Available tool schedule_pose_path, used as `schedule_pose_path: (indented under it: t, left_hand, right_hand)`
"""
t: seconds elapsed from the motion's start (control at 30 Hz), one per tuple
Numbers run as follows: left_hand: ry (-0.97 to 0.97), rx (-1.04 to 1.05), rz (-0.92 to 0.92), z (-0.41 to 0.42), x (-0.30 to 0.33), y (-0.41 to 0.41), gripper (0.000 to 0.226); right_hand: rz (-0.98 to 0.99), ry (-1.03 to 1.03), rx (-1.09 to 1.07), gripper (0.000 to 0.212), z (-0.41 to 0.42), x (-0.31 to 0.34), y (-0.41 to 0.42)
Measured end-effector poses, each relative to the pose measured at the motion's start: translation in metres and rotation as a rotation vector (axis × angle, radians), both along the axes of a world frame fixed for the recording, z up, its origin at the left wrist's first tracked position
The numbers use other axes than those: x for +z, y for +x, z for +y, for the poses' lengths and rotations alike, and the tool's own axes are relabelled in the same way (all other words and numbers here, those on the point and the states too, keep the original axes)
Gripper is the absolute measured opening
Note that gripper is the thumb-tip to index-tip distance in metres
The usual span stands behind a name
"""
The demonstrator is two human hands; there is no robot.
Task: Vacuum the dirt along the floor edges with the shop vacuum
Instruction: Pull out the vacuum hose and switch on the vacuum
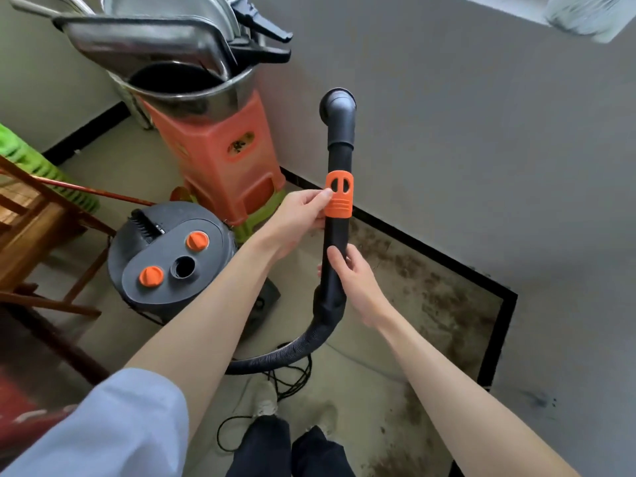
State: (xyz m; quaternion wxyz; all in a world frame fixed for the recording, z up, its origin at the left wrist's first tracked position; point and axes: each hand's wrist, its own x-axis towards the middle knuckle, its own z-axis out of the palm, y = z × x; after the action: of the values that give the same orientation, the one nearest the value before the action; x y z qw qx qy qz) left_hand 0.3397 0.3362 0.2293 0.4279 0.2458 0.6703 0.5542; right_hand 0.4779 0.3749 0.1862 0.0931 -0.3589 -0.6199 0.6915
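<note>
I hold the black vacuum wand upright in front of me, its elbow-shaped open end pointing up. My left hand pinches the orange sliding collar on the wand. Lower down, my right hand grips the black handle. A ribbed black hose curves down from the handle to the floor. The shop vacuum, a dark grey drum with two orange knobs and an open port on its lid, stands on the floor at the left. Dark dirt lies along the black baseboard at the right.
An orange plastic stool carrying a steel pot and trays stands in the corner behind the vacuum. A wooden chair frame is at the left. A black power cord lies looped by my feet. The grey wall runs close on the right.
</note>
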Motion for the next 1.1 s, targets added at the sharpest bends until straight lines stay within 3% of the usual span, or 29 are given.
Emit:
schedule_pose_path:
  t: [0.07, 0.2, 0.4, 0.6, 0.87, 1.1]
  left_hand:
    - [-0.019, 0.021, 0.021, -0.016, -0.003, 0.002, 0.024]
    - [-0.262, -0.126, 0.173, -0.066, -0.025, 0.012, 0.037]
    - [-0.277, -0.200, 0.440, -0.109, -0.043, 0.011, 0.068]
    - [-0.371, -0.135, 0.690, -0.129, -0.033, -0.015, 0.056]
    - [-0.397, 0.088, 1.277, -0.134, 0.059, -0.085, 0.058]
    - [-0.359, 0.170, 1.606, -0.094, 0.168, -0.109, 0.062]
  right_hand:
    - [0.053, -0.104, -0.084, 0.015, 0.007, 0.009, -0.012]
    - [0.205, -0.350, -0.294, 0.022, 0.033, 0.033, -0.040]
    - [0.229, -0.569, -0.461, 0.049, 0.051, 0.066, -0.075]
    - [0.324, -0.680, -0.583, 0.060, 0.052, 0.087, -0.094]
    - [0.523, -0.879, -0.575, 0.053, 0.041, 0.148, -0.116]
    - [0.824, -1.078, -0.599, 0.042, 0.061, 0.211, -0.112]
